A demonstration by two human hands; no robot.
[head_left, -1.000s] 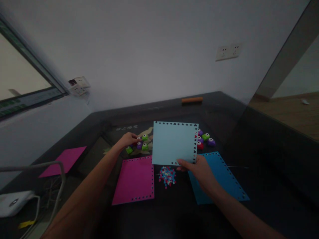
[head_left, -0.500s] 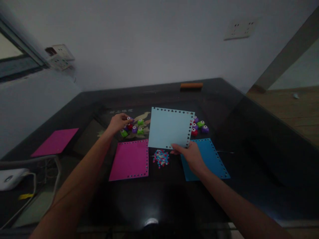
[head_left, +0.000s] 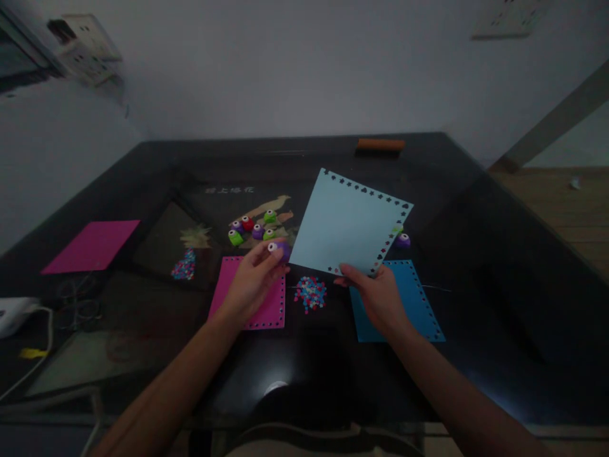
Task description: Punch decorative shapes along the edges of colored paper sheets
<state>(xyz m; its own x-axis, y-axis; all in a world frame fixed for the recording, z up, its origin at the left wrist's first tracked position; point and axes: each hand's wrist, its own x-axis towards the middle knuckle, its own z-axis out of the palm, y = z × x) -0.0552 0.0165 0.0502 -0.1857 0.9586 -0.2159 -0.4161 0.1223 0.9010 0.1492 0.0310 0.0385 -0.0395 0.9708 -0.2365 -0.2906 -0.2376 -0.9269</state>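
Observation:
My right hand [head_left: 375, 295] pinches the near edge of a light blue paper sheet [head_left: 347, 222] with punched shapes along its borders, held tilted above the dark table [head_left: 157, 165]. My left hand [head_left: 252, 282] is closed on a small purple craft punch [head_left: 280, 249], held over a pink punched sheet [head_left: 273, 304]. A little heap of coloured punched bits [head_left: 310, 293] lies between my hands. A darker blue punched sheet [head_left: 413, 304] lies under my right hand.
Several small punches [head_left: 250, 227] in green, red and purple sit behind the pink sheet; another purple one [head_left: 403, 240] peeks out right of the held paper. A plain pink sheet [head_left: 92, 244] lies far left, an orange block [head_left: 380, 144] at the back edge, cables [head_left: 28, 317] at left.
My left hand took a purple punch from the cluster and drew it back over the pink sheet. My right hand tilted the light blue sheet rightward. The view dipped lower.

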